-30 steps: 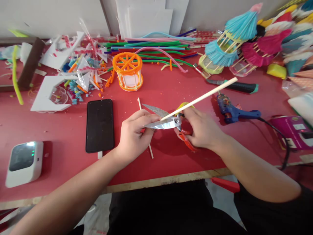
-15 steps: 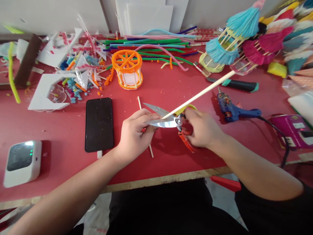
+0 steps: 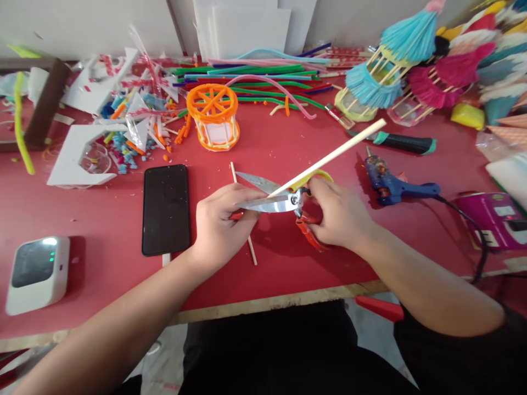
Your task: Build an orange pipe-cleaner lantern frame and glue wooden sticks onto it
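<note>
My right hand [image 3: 341, 211] is closed round the yellow and red handles of a pair of scissors [image 3: 272, 200] held just above the red table [image 3: 102, 219]. The blades are open, with a long wooden stick [image 3: 337, 153] lying between them and slanting up to the right. My left hand [image 3: 220, 225] is pinched shut at the blade tips, where the stick's near end is hidden behind the lower blade. A shorter stick [image 3: 252, 252] lies on the table under that hand.
A black phone [image 3: 166, 208] lies left of my hands, and a white device [image 3: 37, 274] sits at the near left edge. An orange lantern frame [image 3: 213, 118], coloured tubes [image 3: 263, 77] and scraps fill the back. A blue glue gun [image 3: 391, 184], a knife [image 3: 401, 142] and tasselled lanterns [image 3: 395, 60] are at the right.
My left hand has slid slightly to the left along the lower blade. The long stick's far end has shifted a little to the left. The scissors stay in my right hand.
</note>
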